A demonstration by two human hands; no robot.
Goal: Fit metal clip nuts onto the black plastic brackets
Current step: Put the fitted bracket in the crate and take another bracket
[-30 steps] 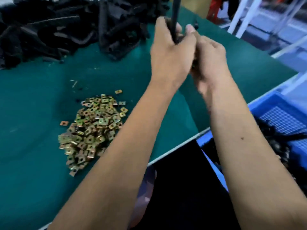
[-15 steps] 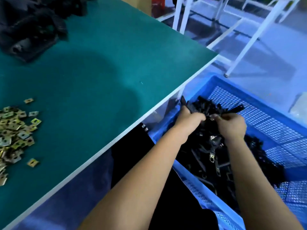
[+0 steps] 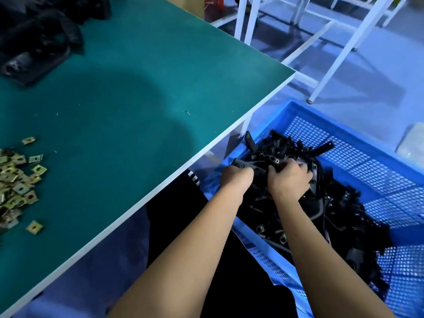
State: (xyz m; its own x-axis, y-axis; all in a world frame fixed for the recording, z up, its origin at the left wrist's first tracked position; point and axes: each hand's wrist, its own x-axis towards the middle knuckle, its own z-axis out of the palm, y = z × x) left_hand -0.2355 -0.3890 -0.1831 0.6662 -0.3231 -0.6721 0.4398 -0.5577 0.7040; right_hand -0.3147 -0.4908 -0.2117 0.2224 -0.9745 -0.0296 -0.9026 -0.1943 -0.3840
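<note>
- A black bracket is gripped at centre right by both the left hand and the right hand — fingers curled — over a blue crate of brackets;
- Clip nuts are heaped at far left on the green table.

Both hands were down in the blue crate beside the green table — the left hand and right hand gripped a black bracket atop the heap. Brass clip nuts lay piled on the table.

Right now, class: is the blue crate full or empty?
Partly full: black plastic brackets heap in the blue crate, mesh floor bare beyond.
</note>
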